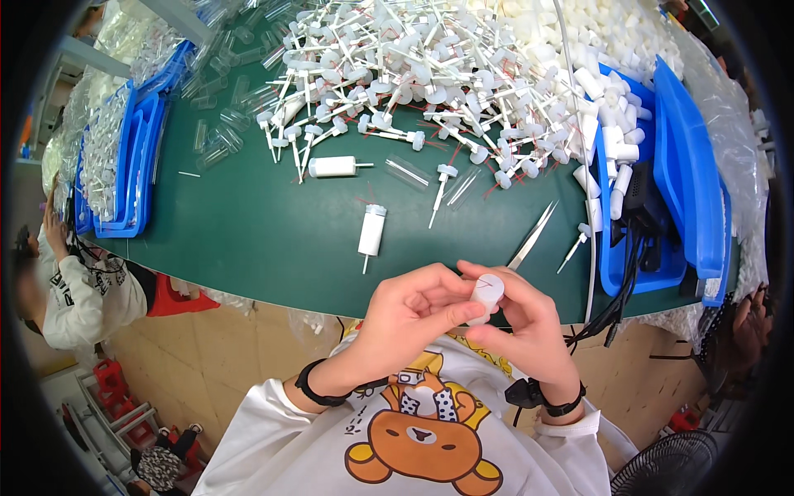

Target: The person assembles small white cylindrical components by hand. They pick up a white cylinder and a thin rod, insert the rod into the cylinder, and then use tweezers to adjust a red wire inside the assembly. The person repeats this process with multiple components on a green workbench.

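Observation:
Near the table's front edge, a short white cylinder (488, 290) with a thin red thread on its end is held between both hands. My left hand (418, 312) pinches it with thumb and fingers. My right hand (529, 317) has its fingers closed around the other side. Beyond my right hand, a pair of metal tweezers (534, 234) lies on the green table (273, 236). A white cylinder with a thin stem (372, 231) lies left of them, and a similar white cylinder (333, 166) sits farther back. A loose capped white stem (442, 192) lies between clear tubes.
A large heap of capped white stems (413, 62) with red threads covers the back. White cylinders fill a blue bin (608, 264) at the right, beside a white cable (590, 281) and black cords. Another blue bin (149, 157) stands left, near a person in a white sleeve (70, 302).

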The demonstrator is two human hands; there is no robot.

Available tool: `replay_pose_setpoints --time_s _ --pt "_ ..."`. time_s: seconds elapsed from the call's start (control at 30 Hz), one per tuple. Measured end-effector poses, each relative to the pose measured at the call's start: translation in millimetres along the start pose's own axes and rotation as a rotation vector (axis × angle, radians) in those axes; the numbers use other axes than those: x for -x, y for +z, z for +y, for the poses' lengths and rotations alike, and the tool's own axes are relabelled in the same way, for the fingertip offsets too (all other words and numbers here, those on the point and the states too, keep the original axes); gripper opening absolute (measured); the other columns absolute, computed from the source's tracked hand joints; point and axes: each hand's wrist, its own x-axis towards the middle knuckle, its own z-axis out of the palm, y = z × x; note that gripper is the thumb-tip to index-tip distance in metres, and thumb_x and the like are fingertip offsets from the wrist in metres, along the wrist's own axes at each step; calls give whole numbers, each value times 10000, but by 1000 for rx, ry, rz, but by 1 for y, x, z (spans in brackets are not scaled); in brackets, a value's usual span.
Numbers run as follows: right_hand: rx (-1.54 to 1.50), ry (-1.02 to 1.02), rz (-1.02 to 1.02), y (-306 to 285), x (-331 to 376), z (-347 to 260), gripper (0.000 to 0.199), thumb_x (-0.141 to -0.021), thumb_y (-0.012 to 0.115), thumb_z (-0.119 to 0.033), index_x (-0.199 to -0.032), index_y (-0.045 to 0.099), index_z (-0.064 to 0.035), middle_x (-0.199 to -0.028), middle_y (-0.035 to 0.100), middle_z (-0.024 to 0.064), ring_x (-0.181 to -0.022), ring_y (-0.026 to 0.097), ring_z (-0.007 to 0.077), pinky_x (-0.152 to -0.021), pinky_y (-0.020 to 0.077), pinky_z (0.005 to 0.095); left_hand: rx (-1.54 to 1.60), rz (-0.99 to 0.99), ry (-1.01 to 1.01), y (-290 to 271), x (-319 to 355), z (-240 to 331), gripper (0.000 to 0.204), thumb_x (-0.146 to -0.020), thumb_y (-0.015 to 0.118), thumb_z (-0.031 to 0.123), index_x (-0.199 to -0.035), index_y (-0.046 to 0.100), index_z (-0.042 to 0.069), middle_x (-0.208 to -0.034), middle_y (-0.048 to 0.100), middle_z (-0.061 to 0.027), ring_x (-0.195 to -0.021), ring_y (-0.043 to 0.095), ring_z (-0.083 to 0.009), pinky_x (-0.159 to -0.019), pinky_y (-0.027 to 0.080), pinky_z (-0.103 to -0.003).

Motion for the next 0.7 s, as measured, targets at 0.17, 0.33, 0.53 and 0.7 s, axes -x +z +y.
replay_pose_setpoints --time_s 0.17,0.33,0.53,0.7 --pt "82 38 1 4 -5 -1 432 -762 692 -121 -1160 555 -24 -954 607 72 -832 537 130 -760 427 258 -171 121 95 0 9 -10 144 -870 543 13 -993 526 -62 -967 632 -122 -914 605 -141 -778 496 -248" --pt "275 69 -6 9 -13 -14 333 -772 679 -118 -1074 596 -4 -873 639 81 -713 551 107 -661 452 244 25 135 156 -1 7 -9 139 -891 488 3 -1026 488 -31 -986 629 -130 -917 612 -156 -754 495 -247" --pt "323 -192 307 10 -34 -4 199 -793 643 -78 -963 599 18 -783 633 74 -688 561 93 -621 456 235 -519 32 31 -5 6 1 197 -957 375 149 -1018 473 -11 -989 620 -164 -905 628 -233 -764 485 -286" --pt "619 -114 275 11 -53 -14 190 -832 596 -78 -1001 561 2 -858 629 104 -732 588 161 -656 448 263 -528 -116 88 -6 11 -13 192 -945 396 138 -1010 481 -21 -926 616 -151 -878 631 -234 -750 494 -301"
